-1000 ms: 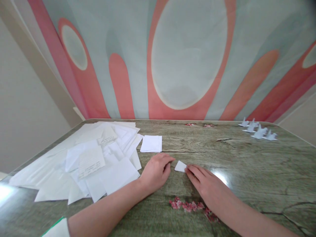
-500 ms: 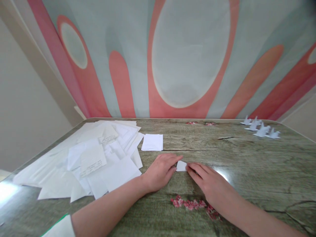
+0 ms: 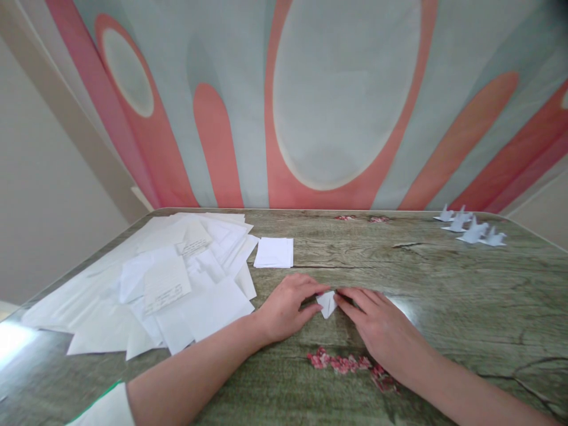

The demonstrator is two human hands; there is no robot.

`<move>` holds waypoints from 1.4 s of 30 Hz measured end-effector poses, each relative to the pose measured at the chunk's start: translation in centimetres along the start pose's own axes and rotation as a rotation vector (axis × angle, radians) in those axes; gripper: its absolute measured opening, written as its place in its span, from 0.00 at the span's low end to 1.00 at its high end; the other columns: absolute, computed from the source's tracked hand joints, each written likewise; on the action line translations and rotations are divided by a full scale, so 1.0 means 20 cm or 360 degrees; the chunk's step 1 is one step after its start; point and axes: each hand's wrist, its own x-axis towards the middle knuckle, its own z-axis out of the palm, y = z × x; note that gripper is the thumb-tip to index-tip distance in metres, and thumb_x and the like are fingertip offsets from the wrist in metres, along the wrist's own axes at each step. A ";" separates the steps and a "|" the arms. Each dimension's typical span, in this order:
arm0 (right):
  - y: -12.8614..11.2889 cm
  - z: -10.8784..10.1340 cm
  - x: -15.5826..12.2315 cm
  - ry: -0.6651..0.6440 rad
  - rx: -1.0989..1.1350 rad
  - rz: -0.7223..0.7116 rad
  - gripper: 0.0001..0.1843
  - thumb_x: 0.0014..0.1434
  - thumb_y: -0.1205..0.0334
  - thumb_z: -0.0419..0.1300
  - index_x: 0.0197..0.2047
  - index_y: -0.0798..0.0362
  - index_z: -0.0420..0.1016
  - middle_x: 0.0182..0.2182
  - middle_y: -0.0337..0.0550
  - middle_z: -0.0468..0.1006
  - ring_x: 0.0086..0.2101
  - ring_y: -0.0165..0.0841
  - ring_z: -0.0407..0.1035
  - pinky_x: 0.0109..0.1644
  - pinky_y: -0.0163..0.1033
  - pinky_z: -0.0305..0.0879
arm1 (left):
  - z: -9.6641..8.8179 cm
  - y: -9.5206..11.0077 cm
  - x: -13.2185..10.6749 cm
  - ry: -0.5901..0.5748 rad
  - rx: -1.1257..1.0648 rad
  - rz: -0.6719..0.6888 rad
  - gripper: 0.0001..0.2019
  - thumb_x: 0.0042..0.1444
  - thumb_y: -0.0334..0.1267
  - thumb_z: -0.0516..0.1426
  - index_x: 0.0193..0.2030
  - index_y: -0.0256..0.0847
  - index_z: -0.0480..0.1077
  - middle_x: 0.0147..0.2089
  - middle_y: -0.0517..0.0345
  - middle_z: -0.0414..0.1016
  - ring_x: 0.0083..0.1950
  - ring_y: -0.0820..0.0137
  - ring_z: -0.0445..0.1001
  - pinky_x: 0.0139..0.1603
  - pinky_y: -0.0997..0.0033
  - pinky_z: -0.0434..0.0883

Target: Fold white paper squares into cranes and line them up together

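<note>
Between my left hand (image 3: 287, 309) and right hand (image 3: 377, 322), on the wood-grained table (image 3: 346, 251), lies the small folded paper (image 3: 327, 305), one point toward me. My left thumb and forefinger stand slightly parted at its left corner; whether they pinch it I cannot tell. My right fingertips, drawn together, grip the right corner. Beyond my left hand sits a stack of white squares (image 3: 273, 252).

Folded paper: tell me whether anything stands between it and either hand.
Nothing visible does. The left hand and right hand both have fingertips at the edges of the folded paper. The square stack lies beyond them and the loose sheets to the left, neither in between.
</note>
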 end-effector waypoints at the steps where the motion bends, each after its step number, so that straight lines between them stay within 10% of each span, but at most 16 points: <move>1: 0.00 0.00 0.00 -0.0005 0.0012 0.0016 0.22 0.54 0.75 0.50 0.52 0.56 0.67 0.48 0.49 0.70 0.46 0.40 0.64 0.49 0.49 0.65 | 0.00 0.00 0.00 -0.0006 -0.0022 0.0011 0.17 0.57 0.33 0.55 0.53 0.40 0.65 0.46 0.53 0.71 0.49 0.68 0.66 0.53 0.67 0.63; 25: -0.09 -0.05 0.03 0.0106 0.0277 0.0169 0.09 0.58 0.64 0.56 0.43 0.54 0.72 0.40 0.45 0.73 0.40 0.39 0.65 0.44 0.48 0.63 | 0.01 0.01 -0.02 0.0056 -0.0245 0.0094 0.14 0.57 0.29 0.54 0.50 0.39 0.68 0.48 0.52 0.68 0.49 0.70 0.67 0.52 0.72 0.66; 42: -0.04 -0.03 0.03 0.0340 0.0364 -0.0002 0.09 0.60 0.69 0.53 0.37 0.52 0.75 0.38 0.41 0.78 0.38 0.35 0.68 0.43 0.42 0.61 | 0.00 0.01 0.00 0.0021 0.0367 0.0397 0.10 0.61 0.34 0.49 0.41 0.39 0.71 0.39 0.54 0.74 0.40 0.69 0.70 0.42 0.69 0.66</move>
